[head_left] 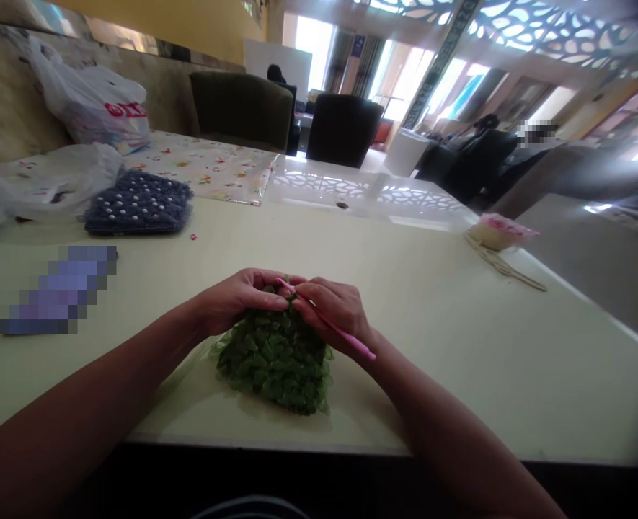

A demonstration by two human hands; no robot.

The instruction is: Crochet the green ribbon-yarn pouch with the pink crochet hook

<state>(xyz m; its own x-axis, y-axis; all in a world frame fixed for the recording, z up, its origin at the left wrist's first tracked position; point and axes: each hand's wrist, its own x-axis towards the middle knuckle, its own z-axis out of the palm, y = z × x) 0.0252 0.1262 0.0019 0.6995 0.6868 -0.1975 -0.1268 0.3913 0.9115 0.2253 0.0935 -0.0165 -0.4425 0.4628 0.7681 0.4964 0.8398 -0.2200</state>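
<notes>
Green ruffled cloth (275, 360): on desk (432, 303), body nearside of both grips, top edge pinched in left hand (248, 295). Pink hook (345, 337): gripped in right hand (337, 306), slanting from that edge toward right wrist.

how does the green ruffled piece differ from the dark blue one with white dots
The green ruffled piece shows no white dots, while the dark blue piece has them scattered across its top.
The green ruffled piece is held at its upper edge by the left hand and right hand; the dark blue piece lies untouched on the table.
Both look roughly four-sided.
</notes>
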